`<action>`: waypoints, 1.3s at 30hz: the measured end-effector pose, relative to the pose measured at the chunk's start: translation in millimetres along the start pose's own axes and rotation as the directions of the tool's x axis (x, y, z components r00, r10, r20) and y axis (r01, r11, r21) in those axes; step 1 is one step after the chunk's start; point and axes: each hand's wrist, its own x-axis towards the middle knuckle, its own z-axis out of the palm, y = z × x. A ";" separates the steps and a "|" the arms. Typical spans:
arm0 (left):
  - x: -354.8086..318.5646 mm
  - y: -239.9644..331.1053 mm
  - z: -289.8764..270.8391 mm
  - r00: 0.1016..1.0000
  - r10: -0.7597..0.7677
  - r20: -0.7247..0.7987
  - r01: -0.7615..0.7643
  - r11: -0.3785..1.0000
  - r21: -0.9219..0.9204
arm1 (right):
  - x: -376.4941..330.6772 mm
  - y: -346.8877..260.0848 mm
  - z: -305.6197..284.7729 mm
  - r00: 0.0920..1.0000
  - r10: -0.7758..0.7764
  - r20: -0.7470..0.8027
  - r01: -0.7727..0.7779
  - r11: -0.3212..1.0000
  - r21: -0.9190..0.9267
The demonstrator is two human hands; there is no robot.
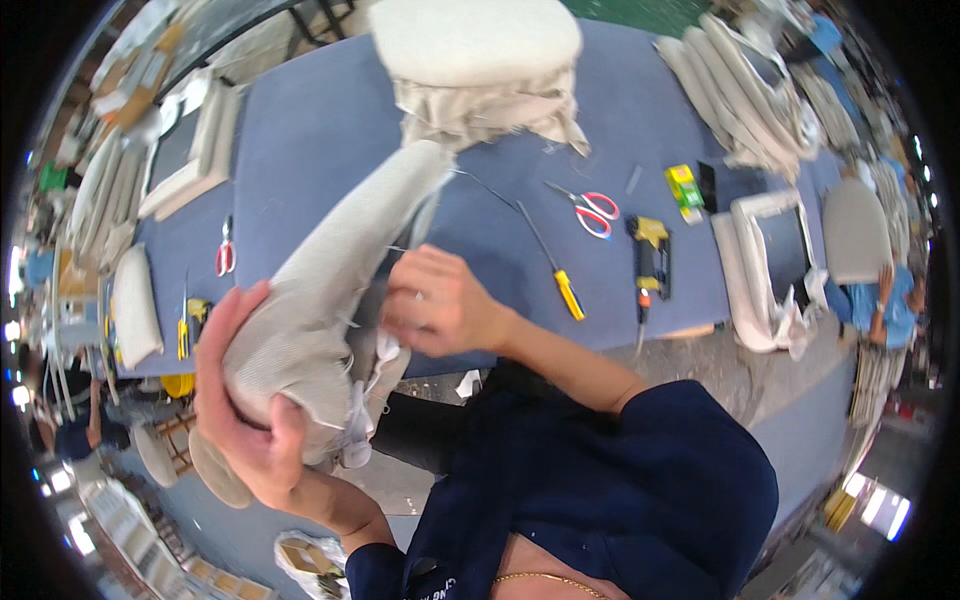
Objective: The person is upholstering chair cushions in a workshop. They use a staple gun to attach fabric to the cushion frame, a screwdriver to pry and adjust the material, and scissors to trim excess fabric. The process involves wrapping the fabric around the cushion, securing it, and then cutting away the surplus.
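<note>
A beige fabric-covered seat cushion stands tilted on its edge at the near side of the blue-covered table. My left hand wraps around its lower left end, the thumb pressed on the fabric. On the cushion's right, at its underside, my right hand is closed with curled fingers; the fingertips are hidden. Loose fabric edges and threads hang below that hand. Right of the cushion lie a yellow-handled screwdriver, red-handled scissors and a black-and-yellow staple gun.
A cushion rests on a beige fabric pile at the far edge. More cushions stand at the right and left. A yellow-green box lies at right, another pair of scissors at left. People work farther off.
</note>
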 end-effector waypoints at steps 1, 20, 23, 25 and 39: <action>-2.7 -2.9 2.7 1.000 0.029 0.003 -0.029 1.000 -0.001 | -27.5 11.7 -14.3 0.991 0.129 0.016 -0.128 0.989 -0.068; 56.2 -13.1 11.3 0.973 0.167 0.161 -0.147 0.980 -0.133 | -347.6 177.0 -183.7 0.357 0.846 -0.395 -0.720 -0.020 -0.694; 55.7 -6.3 23.3 0.949 0.183 0.255 -0.138 0.973 -0.185 | -344.0 178.6 -188.2 0.344 0.862 -0.372 -0.709 -0.021 -0.705; 56.5 -1.0 24.1 0.923 0.198 0.330 -0.127 0.966 -0.224 | -346.2 180.9 -198.6 0.281 0.898 -0.337 -0.730 -0.028 -0.683; 21.5 -0.9 26.1 0.963 0.186 0.197 -0.148 0.970 -0.193 | -126.1 47.0 -136.1 0.436 0.831 -0.346 -0.822 0.524 0.222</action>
